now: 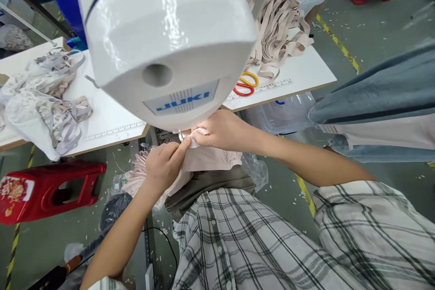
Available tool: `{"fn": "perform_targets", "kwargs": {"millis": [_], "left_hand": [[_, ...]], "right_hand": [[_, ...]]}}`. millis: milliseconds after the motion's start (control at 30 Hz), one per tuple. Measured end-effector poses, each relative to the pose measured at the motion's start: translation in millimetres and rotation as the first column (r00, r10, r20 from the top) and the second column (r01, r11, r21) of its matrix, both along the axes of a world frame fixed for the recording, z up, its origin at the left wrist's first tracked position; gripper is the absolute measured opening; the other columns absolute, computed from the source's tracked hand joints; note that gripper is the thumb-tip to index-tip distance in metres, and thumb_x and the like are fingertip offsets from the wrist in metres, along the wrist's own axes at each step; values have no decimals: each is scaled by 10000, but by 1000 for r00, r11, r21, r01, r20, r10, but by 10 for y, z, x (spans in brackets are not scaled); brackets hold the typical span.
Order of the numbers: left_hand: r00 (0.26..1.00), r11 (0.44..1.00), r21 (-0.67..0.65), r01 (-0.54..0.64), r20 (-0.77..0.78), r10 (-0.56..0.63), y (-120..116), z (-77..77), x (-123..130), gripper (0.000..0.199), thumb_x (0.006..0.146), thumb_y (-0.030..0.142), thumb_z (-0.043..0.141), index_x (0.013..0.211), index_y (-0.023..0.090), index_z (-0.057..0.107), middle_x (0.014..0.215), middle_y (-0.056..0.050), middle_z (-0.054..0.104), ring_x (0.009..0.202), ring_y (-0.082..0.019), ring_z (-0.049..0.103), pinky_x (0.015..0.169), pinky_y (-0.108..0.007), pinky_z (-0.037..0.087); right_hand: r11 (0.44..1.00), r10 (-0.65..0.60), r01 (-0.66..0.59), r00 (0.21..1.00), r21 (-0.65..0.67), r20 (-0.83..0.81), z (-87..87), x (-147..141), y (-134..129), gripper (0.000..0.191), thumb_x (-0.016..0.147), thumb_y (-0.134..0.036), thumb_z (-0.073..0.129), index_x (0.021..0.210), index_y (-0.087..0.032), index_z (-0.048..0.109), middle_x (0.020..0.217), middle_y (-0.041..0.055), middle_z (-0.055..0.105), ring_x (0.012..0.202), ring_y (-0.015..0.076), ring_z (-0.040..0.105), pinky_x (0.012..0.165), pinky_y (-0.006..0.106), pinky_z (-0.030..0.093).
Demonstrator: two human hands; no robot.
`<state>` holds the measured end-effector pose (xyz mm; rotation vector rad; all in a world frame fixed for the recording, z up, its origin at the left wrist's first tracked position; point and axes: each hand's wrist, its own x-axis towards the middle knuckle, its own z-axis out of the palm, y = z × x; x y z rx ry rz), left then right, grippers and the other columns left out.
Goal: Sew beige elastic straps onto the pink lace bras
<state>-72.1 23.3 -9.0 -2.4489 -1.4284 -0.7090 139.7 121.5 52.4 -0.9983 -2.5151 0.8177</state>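
Observation:
A white sewing machine head [170,63] marked JUKI fills the upper middle and hides its needle area. Just below its front edge, my left hand [165,163] pinches a pale pink piece of fabric [199,137] between thumb and fingers. My right hand [220,130] grips the same fabric from the other side, close to the left fingertips. More pale pink cloth with a lace edge [217,158] hangs down from there over my lap.
Garments with grey straps [50,99] lie on the white table [105,108] at left. Beige straps [275,27] are heaped at right, near scissors with red and yellow handles [246,85]. A red stool [50,190] stands lower left. A person's legs in blue trousers [377,95] are at right.

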Motion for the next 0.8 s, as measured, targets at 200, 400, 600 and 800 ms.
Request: {"fn": "perform_targets", "kwargs": {"millis": [200,400,600,800], "left_hand": [[994,997,-78,-11,-110,2,69,47,-33,419,919,142,506,1277,312,640,692,-3,610,591,-136,545,530,-301,281],[975,977,-178,-120,-204,83,31,255,167,339,960,198,465,1245,258,640,611,-7,541,546,-162,509,484,-319,174],[988,981,-195,-17,-152,-13,110,228,-2,382,946,165,453,1272,259,629,614,2,543,539,-148,498,471,-305,210],[949,963,-177,203,-207,-238,317,232,-232,504,902,53,419,1300,304,601,648,17,559,540,-124,490,491,-279,271]], "right_hand": [[1000,-23,23,999,2,45,-19,19,-40,236,832,-198,525,597,-178,528,586,3,509,557,112,365,550,305,240],[909,-98,163,978,384,-184,-379,128,-262,247,947,-331,544,1127,-240,686,1219,109,593,1153,262,510,1004,433,394],[827,-190,266,961,496,-200,-536,105,-380,217,937,-274,559,1068,-314,728,1011,61,600,1041,225,501,990,414,394],[850,-162,233,969,472,-185,-478,88,-371,216,959,-266,517,1023,-256,723,858,51,610,841,185,525,785,335,419]]}}
